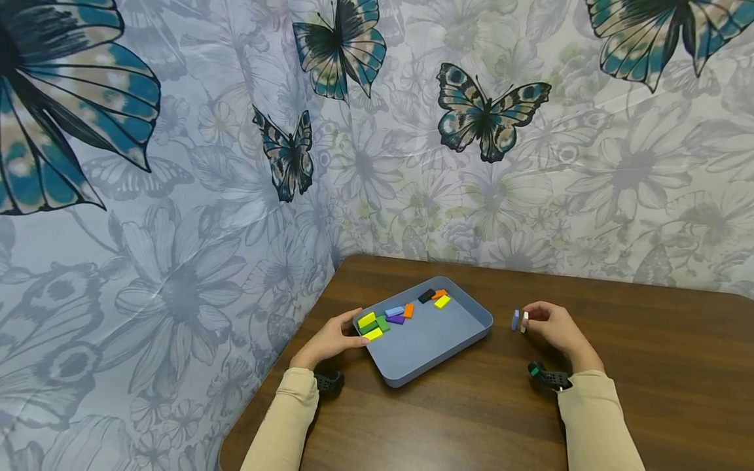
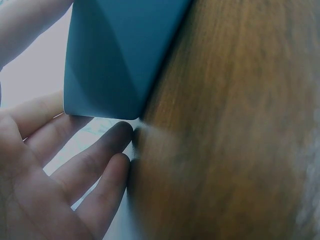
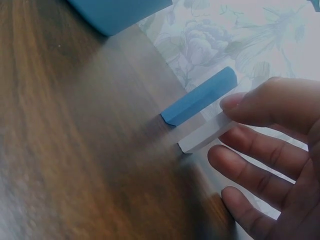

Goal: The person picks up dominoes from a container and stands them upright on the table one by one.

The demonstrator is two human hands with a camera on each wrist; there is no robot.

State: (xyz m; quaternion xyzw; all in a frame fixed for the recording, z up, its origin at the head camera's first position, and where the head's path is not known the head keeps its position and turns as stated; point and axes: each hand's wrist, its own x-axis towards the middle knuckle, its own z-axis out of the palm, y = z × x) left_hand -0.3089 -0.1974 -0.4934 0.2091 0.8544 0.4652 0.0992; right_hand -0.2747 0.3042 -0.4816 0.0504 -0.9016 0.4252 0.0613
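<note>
A blue-grey tray (image 1: 430, 347) lies on the table, its left end held between the thumb and fingers of my left hand (image 1: 332, 337). The left wrist view shows the tray's outer wall (image 2: 115, 65) with spread fingers (image 2: 90, 155) beside it. Right of the tray, my right hand (image 1: 550, 327) pinches a white block (image 1: 524, 322) by its upper end. That white block (image 3: 202, 136) stands upright on the table in the right wrist view. A blue block (image 3: 200, 97) stands on end close beside it, apart from the fingers.
Inside the tray, several yellow, green, purple, blue and orange blocks (image 1: 408, 311) cluster at the left. A black block (image 1: 427, 296), an orange block and a yellow block (image 1: 442, 302) lie at its far end. Behind the wooden table (image 1: 471, 418) hangs a butterfly-patterned wall covering (image 1: 400, 216).
</note>
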